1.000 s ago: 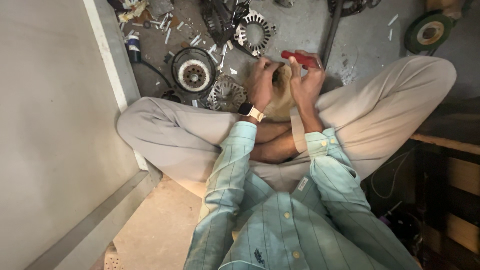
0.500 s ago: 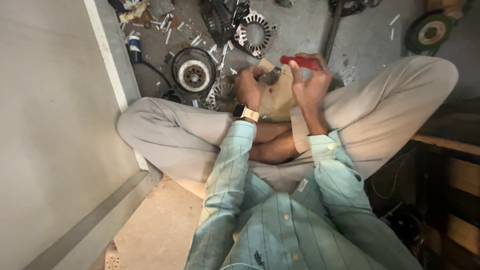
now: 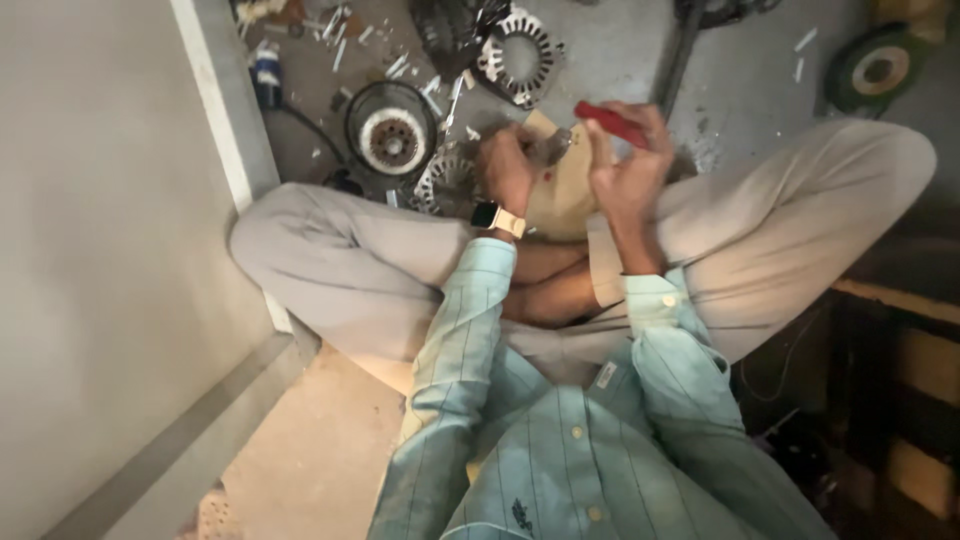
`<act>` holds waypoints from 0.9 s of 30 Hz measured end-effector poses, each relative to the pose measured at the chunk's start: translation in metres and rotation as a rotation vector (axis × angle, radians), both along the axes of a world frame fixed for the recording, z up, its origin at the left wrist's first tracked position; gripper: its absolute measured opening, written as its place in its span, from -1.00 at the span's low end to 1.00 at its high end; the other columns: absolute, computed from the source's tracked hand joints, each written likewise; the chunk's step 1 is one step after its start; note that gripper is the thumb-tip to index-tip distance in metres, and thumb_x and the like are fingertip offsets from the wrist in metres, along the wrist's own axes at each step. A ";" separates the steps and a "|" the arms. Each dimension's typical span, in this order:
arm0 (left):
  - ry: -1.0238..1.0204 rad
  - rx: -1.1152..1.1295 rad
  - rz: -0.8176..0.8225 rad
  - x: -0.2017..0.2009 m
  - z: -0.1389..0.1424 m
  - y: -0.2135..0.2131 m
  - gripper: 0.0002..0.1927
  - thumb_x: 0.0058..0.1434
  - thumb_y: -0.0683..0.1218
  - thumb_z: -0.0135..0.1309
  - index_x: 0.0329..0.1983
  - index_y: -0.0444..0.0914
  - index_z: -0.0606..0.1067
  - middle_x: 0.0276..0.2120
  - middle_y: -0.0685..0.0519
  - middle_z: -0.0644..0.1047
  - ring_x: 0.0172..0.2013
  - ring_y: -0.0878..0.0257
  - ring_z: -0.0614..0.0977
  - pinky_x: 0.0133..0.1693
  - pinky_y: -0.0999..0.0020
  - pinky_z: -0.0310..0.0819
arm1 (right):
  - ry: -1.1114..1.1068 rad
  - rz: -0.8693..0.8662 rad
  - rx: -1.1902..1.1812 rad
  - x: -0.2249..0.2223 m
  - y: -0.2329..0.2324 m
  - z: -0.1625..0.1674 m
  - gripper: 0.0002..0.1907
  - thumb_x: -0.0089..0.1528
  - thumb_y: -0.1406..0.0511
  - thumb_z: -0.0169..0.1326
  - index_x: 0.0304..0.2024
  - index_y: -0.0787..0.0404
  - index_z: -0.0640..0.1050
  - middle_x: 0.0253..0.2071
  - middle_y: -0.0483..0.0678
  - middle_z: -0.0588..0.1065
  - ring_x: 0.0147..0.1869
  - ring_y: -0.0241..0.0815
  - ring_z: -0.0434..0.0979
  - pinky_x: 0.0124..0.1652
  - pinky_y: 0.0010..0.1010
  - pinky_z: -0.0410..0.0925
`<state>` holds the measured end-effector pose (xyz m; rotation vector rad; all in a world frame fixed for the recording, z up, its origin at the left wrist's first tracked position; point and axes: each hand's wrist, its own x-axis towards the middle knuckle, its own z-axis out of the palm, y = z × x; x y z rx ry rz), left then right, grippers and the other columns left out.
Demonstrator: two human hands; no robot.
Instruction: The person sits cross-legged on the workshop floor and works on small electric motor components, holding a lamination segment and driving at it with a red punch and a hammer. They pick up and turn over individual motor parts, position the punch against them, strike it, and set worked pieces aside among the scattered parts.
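Observation:
I sit cross-legged on the floor and look down over my pale green shirt. My left hand (image 3: pixel 508 168), with a watch on its wrist, grips a small metal part against a tan, rounded piece (image 3: pixel 563 188) that rests over my crossed legs. My right hand (image 3: pixel 625 165) is closed on a red-handled tool (image 3: pixel 610 122), held just right of the tan piece. The tool's tip is hidden behind my fingers.
On the grey floor ahead lie a round motor housing (image 3: pixel 391 132), a toothed stator ring (image 3: pixel 520 50), another stator (image 3: pixel 445 182) by my left knee and several scattered bits. A green disc (image 3: pixel 877 68) lies far right. A pale wall (image 3: pixel 100 250) stands left, dark wooden framing (image 3: pixel 900 400) right.
Both hands have shifted slightly on the tan piece, and the red-handled tool has tilted. My legs and the parts on the floor have stayed put.

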<state>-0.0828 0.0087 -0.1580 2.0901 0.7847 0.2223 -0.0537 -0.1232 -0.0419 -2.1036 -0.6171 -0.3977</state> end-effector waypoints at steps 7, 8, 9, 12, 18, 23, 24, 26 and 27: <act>-0.044 0.047 -0.020 -0.005 -0.016 0.009 -0.85 -0.01 -0.15 0.30 -0.35 -0.20 0.61 -0.35 -0.11 0.66 -0.23 -0.14 0.67 -0.19 0.00 0.52 | 0.112 0.036 -0.054 -0.014 0.022 -0.024 -0.87 0.25 0.47 0.33 -0.19 0.29 0.62 -0.19 0.09 0.58 -0.12 0.02 0.62 -0.10 -0.24 0.44; -0.079 0.060 -0.015 -0.004 -0.017 0.009 -0.88 0.03 -0.15 0.29 -0.36 -0.21 0.60 -0.35 -0.11 0.66 -0.23 -0.15 0.67 -0.20 -0.01 0.51 | 0.172 0.020 -0.088 -0.013 0.025 -0.025 -0.86 0.23 0.46 0.34 -0.19 0.28 0.63 -0.21 0.09 0.58 -0.14 0.02 0.62 -0.11 -0.25 0.44; -0.085 0.039 -0.020 -0.003 -0.018 0.010 -0.92 0.09 -0.16 0.24 -0.33 -0.17 0.61 -0.32 -0.09 0.66 -0.22 -0.13 0.67 -0.18 0.00 0.52 | 0.166 0.023 0.052 -0.012 0.026 -0.023 -0.86 0.26 0.46 0.32 -0.18 0.29 0.60 -0.19 0.09 0.57 -0.11 0.01 0.61 -0.08 -0.24 0.44; -0.094 0.034 0.021 -0.006 -0.020 0.012 -0.93 0.17 -0.17 0.18 -0.30 -0.13 0.62 -0.30 -0.08 0.65 -0.20 -0.11 0.67 -0.15 0.01 0.53 | 0.008 0.016 0.173 -0.008 0.019 -0.013 -0.86 0.34 0.48 0.28 -0.11 0.30 0.56 -0.12 0.08 0.57 -0.04 -0.03 0.59 0.01 -0.22 0.44; -0.065 0.082 0.033 -0.010 -0.026 0.015 -0.88 -0.02 -0.12 0.26 -0.38 -0.14 0.59 -0.35 -0.09 0.62 -0.26 -0.13 0.64 -0.19 -0.02 0.51 | 0.147 -0.032 0.083 -0.008 0.012 -0.027 -0.83 0.32 0.42 0.31 -0.11 0.33 0.58 -0.20 0.08 0.58 -0.14 -0.06 0.61 -0.06 -0.28 0.46; -0.201 0.187 0.030 -0.011 -0.037 0.007 -0.74 -0.11 -0.12 0.30 -0.31 -0.13 0.56 -0.30 -0.08 0.59 -0.22 -0.16 0.63 -0.17 -0.06 0.49 | 0.238 -0.145 -0.255 -0.001 0.015 -0.058 -0.74 0.26 0.21 0.33 -0.31 0.31 0.66 -0.41 0.13 0.60 -0.34 0.04 0.65 -0.25 -0.20 0.46; -0.263 0.247 0.025 -0.013 -0.037 0.007 -0.72 -0.04 -0.13 0.30 -0.24 -0.14 0.53 -0.26 -0.06 0.58 -0.15 -0.16 0.63 -0.11 -0.06 0.50 | 0.142 -0.199 -0.373 0.005 0.012 -0.058 -0.67 0.25 0.15 0.36 -0.36 0.31 0.67 -0.43 0.16 0.60 -0.36 0.12 0.62 -0.26 -0.14 0.45; -0.370 0.369 0.001 -0.017 -0.036 0.007 -0.68 0.09 -0.15 0.28 -0.11 -0.15 0.46 -0.17 -0.02 0.55 -0.02 -0.17 0.63 0.00 -0.08 0.50 | 0.158 -0.213 -0.496 0.014 0.006 -0.054 -0.60 0.26 0.07 0.35 -0.38 0.29 0.67 -0.44 0.18 0.60 -0.35 0.17 0.62 -0.25 -0.08 0.46; -0.277 0.295 -0.028 -0.018 -0.034 0.009 -0.64 0.03 -0.14 0.30 -0.13 -0.19 0.46 -0.13 -0.10 0.54 -0.08 -0.19 0.63 -0.07 -0.07 0.51 | 0.256 -0.183 -0.495 0.025 0.001 -0.048 -0.60 0.28 0.05 0.30 -0.36 0.27 0.67 -0.42 0.17 0.60 -0.33 0.15 0.65 -0.23 -0.09 0.47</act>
